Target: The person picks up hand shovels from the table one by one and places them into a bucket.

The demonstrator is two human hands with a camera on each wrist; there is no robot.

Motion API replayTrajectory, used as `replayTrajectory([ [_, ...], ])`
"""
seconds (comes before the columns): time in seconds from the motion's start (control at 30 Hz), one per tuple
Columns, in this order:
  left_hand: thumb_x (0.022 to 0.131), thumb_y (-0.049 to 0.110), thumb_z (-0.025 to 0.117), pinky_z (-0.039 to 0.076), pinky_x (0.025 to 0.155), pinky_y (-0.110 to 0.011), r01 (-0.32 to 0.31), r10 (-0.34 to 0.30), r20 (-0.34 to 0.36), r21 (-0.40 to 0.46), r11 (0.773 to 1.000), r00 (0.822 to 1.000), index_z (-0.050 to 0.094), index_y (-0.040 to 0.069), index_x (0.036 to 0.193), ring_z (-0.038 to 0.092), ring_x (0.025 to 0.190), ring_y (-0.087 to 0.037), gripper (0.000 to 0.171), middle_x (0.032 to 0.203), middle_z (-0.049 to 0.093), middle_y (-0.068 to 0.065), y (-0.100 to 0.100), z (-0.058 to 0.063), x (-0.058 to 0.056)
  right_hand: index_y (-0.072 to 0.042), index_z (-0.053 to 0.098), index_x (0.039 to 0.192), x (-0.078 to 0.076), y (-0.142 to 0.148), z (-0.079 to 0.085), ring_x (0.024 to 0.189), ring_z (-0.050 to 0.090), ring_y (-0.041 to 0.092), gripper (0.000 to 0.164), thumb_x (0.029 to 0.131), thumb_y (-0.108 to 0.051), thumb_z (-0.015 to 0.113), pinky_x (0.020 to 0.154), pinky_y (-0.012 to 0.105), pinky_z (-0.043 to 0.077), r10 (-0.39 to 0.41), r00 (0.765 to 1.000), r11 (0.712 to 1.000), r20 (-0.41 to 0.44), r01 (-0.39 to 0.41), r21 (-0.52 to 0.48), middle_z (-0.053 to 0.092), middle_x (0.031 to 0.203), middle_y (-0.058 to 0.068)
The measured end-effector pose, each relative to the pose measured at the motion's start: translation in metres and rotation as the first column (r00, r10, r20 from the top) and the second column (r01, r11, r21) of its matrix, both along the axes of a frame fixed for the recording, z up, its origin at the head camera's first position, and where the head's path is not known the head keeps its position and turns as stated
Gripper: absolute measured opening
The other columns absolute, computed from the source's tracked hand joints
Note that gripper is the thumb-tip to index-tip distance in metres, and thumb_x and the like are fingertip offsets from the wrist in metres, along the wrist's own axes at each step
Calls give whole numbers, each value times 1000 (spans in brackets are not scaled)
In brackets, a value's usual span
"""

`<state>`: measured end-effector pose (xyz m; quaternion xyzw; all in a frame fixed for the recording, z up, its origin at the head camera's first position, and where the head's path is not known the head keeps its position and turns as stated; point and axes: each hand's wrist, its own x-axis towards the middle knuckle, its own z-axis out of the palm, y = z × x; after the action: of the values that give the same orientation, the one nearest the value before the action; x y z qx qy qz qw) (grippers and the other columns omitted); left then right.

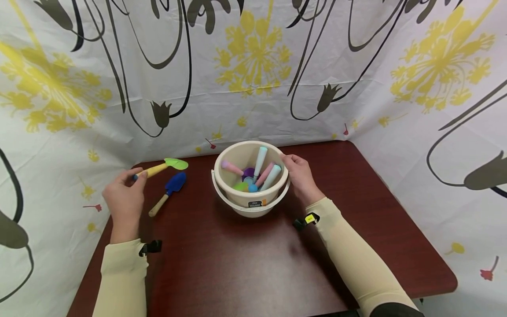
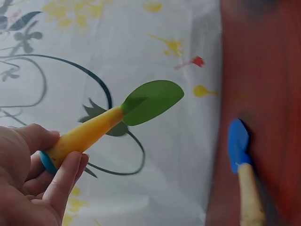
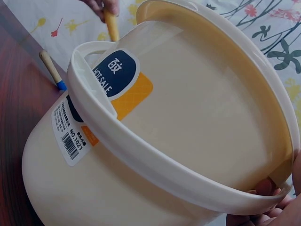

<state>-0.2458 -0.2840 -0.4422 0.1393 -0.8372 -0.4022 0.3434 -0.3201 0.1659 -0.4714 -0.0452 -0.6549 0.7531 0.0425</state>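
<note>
My left hand [image 1: 126, 196] pinches a small toy trowel [image 2: 89, 134] by the end of its yellow handle, its green blade pointing right and held in the air. Just below lies a second trowel [image 1: 174, 182], with a blue blade and wooden handle, on the table. My right hand [image 1: 299, 176] grips the right rim of a cream bucket [image 1: 241, 199]. That bucket sits nested in another cream bucket [image 1: 249, 213], whose handle hangs down in front. Inside are several tools with pink and pale blue handles [image 1: 259, 160]; purple, green and blue parts show below, partly hidden.
The dark red-brown table [image 1: 222, 264] has a rounded right corner. Along its back and sides hangs a white cloth [image 1: 253, 119] printed with yellow and grey flowers. Both buckets stand near the back edge.
</note>
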Motion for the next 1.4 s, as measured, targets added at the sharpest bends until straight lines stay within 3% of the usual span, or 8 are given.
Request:
replayTrajectory([
  [0.23,103,37,82,46,63,-11,61,-58,-55,55,997,997,87,14,122,63,78,2,30,115,81,-12,10,18,4,-3,71,103,0,1,-1,83,70,13,33,108,-36,72,71,24,60,0,1000,1000,-7,0,8,70,100,7],
  [0.5,103,38,82,50,65,-13,133,-124,-100,81,988,987,87,14,119,68,81,-2,29,107,80,-5,20,31,7,-4,70,99,-1,0,-2,81,70,12,32,108,-35,72,69,24,60,2,1000,1000,-13,-2,-1,69,98,6],
  [0.77,101,23,85,56,75,-14,213,-184,-183,151,965,966,87,8,118,73,84,-1,23,98,78,5,28,44,8,-4,66,93,-2,-2,-3,74,68,10,29,108,-28,72,64,22,58,6,999,996,-32,-9,-86,67,90,4],
  [1.13,97,13,88,61,80,-19,411,-326,-293,309,857,899,84,-4,111,79,83,-11,22,98,80,-2,40,60,14,-4,66,94,-2,-2,-2,74,69,10,29,108,-29,72,64,22,58,11,1000,998,-25,-13,-64,68,91,4],
  [1.3,96,12,89,62,80,-21,482,-392,-299,348,804,870,84,-4,111,79,88,-16,22,101,81,-6,47,66,16,-4,66,95,-3,-2,-2,75,69,10,29,108,-29,72,65,22,58,7,1000,998,-25,-8,-61,67,92,4],
  [1.4,96,11,88,63,81,-22,513,-428,-296,346,785,854,84,-4,111,79,91,-17,21,105,82,-8,51,68,18,-4,66,94,-3,-2,-2,75,69,10,29,108,-29,72,65,22,58,6,1000,998,-23,-8,-62,67,92,4],
])
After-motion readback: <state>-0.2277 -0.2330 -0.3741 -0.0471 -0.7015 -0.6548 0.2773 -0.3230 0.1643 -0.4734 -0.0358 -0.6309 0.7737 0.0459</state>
